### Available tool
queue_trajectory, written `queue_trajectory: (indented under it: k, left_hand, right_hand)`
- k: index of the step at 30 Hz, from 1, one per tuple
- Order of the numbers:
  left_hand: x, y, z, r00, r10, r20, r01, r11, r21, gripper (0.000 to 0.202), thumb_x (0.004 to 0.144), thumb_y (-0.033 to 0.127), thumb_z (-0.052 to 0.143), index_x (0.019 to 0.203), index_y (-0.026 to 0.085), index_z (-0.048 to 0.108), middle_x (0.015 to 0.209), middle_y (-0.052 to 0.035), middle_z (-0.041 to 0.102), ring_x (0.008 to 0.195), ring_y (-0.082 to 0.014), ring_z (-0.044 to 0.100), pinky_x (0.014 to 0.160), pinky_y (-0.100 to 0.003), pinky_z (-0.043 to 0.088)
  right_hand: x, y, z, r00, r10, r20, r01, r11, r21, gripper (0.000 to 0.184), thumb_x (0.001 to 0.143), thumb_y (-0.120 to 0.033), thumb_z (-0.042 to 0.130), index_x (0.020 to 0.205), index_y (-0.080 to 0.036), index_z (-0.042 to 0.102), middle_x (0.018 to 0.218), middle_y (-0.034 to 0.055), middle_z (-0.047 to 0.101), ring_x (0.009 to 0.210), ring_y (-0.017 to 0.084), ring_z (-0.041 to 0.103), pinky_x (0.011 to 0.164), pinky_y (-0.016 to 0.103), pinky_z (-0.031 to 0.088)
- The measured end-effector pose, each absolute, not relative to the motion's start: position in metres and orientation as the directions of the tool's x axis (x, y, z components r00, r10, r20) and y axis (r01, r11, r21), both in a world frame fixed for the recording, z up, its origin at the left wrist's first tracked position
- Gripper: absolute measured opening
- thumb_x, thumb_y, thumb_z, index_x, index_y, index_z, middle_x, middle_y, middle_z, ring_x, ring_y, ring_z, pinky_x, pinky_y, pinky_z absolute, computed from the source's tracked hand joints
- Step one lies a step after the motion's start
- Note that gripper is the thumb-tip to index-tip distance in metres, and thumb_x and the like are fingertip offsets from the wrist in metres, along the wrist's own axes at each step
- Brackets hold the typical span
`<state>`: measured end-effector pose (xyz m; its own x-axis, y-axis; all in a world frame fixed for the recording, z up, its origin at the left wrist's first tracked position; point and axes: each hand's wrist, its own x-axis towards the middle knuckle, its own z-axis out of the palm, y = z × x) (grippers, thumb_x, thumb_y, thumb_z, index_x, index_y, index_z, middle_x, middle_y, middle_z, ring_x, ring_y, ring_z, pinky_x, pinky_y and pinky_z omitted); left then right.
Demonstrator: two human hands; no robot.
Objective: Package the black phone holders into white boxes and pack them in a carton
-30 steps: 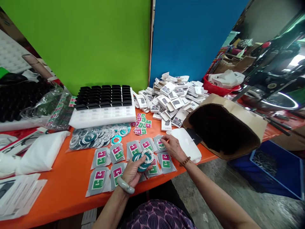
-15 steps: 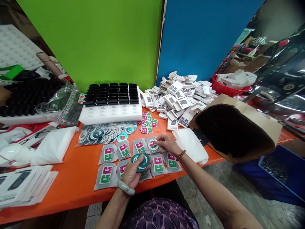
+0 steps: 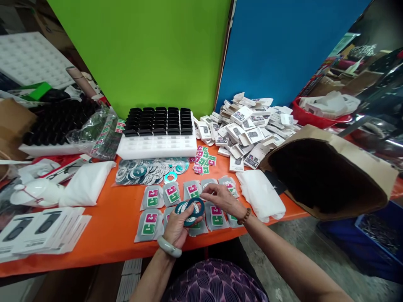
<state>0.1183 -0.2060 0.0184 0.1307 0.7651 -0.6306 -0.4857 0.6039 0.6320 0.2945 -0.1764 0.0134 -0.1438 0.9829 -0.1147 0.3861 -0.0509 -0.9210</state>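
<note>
My left hand [image 3: 178,228] is closed around a small stack of flat teal and white rings [image 3: 195,209], held above the table's front half. Close by, the bent, pinched fingers of my right hand [image 3: 223,199] hover just over the stack's upper edge; whether anything is between the fingertips is hidden. Beneath both hands lie two rows of grey pouches [image 3: 149,224] with pink and green numbered stickers on top. One back-row pouch [image 3: 210,181] is partly covered by my right hand. To its right, another pouch [image 3: 232,191] shows a whitish ring and a sticker.
Behind the pouches lie a clear bag of rings [image 3: 151,172], a loose blue ring [image 3: 170,177] and loose stickers [image 3: 203,159]. Farther back are a white foam tray [image 3: 157,147] of black parts and heaped small boxes [image 3: 248,126]. An open cardboard box [image 3: 374,180] stands right.
The view has turned left, so things appear farther right. My right hand has drawn back from the back-row pouch toward the rings in my left hand, uncovering the pouch at the row's right end.
</note>
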Motion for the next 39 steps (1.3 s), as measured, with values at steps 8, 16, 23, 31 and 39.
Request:
queue_trajectory:
  k: [8,16,23,31,39]
  left_hand:
    - [0.111,-0.21,0.02,0.07,0.776,-0.627,-0.512,0.567,0.645,0.024,0.067,0.016,0.079,0.088,0.009,0.068,0.077,-0.0095,0.075,0.07,-0.0229,0.072,0.06,-0.031,0.062]
    - [0.086,-0.215,0.02,0.083,0.764,-0.64,-0.612,0.546,0.572,0.012,0.083,0.018,0.062,0.092,0.01,0.065,0.084,-0.0114,0.074,0.086,-0.0267,0.072,0.078,-0.042,0.061]
    - [0.081,-0.22,0.02,0.092,0.81,-0.579,-0.597,0.511,0.619,0.023,0.071,0.021,0.077,0.089,0.011,0.067,0.085,-0.0074,0.074,0.084,-0.0249,0.071,0.079,-0.041,0.061]
    - [0.081,-0.219,0.017,0.006,0.795,-0.606,-0.61,0.483,0.628,0.025,0.064,0.019,0.082,0.084,0.012,0.068,0.084,-0.0045,0.074,0.075,-0.018,0.07,0.072,-0.033,0.062]
    - [0.063,-0.221,0.017,-0.095,0.78,-0.618,-0.62,0.439,0.65,0.025,0.065,0.02,0.08,0.085,0.011,0.069,0.079,-0.0074,0.076,0.067,-0.0211,0.072,0.061,-0.031,0.061]
  right_hand:
    - [0.273,-0.169,0.012,-0.324,0.873,-0.365,0.035,-0.375,-0.926,0.028,0.066,-0.041,0.072,0.066,-0.017,0.058,0.053,-0.0064,0.049,0.043,0.005,0.032,0.043,0.022,0.024]
    - [0.262,-0.135,-0.014,-0.037,0.991,-0.132,0.44,-0.102,-0.892,0.017,0.07,-0.03,0.07,0.07,-0.018,0.058,0.064,-0.0014,0.058,0.057,0.012,0.05,0.053,0.024,0.036]
    - [0.256,-0.149,-0.008,-0.058,0.997,0.055,0.639,0.08,-0.765,0.011,0.079,-0.028,0.064,0.084,-0.017,0.062,0.085,0.0055,0.062,0.074,0.017,0.055,0.069,0.029,0.04]
    - [0.231,-0.167,0.011,-0.366,0.898,-0.244,0.154,-0.201,-0.967,0.026,0.064,-0.037,0.075,0.067,-0.017,0.058,0.064,-0.0027,0.054,0.058,0.01,0.046,0.052,0.022,0.034]
    - [0.211,-0.146,0.004,-0.446,0.797,-0.407,-0.041,-0.473,-0.88,0.031,0.057,-0.038,0.078,0.066,-0.015,0.059,0.052,-0.0048,0.053,0.043,0.005,0.039,0.043,0.02,0.026]
